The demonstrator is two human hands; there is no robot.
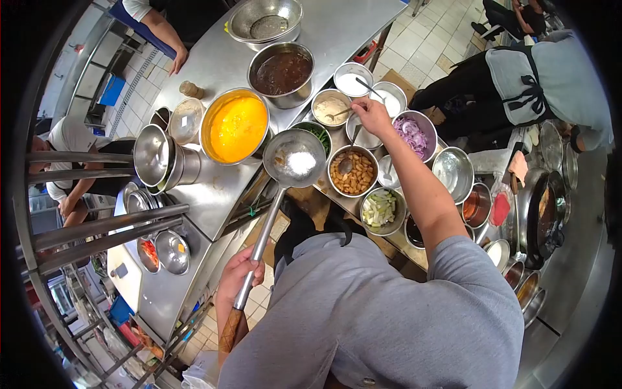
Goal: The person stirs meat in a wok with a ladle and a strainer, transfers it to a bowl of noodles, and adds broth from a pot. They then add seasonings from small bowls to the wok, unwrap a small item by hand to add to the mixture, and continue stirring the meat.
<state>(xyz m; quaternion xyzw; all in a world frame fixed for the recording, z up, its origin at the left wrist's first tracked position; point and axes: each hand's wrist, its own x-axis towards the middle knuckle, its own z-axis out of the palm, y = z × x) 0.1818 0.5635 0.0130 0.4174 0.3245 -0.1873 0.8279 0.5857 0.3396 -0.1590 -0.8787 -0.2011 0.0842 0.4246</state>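
My left hand (pixel 241 275) is wrapped around the long handle of a ladle (pixel 295 178), whose wooden end lies along my forearm. A heap of white powder (pixel 300 162) sits in its bowl, which hangs level near the containers. My right hand (pixel 372 117) reaches over the containers, fingers closed on the handle of a spoon (pixel 338 115). The spoon's tip is in a container of pale beige powder (pixel 331 104). Just below are a bowl of brown chunks (pixel 359 178) with a spoon in it and a bowl of chopped pale green vegetable (pixel 381 211).
A pot of yellow liquid (pixel 236 126) and a pot of dark brown sauce (pixel 281 72) stand on the steel table (pixel 220 194). Sliced purple onion (pixel 412 135) fills a bowl beside my right forearm. Co-workers stand at left and a person in a white apron (pixel 512 81) at right.
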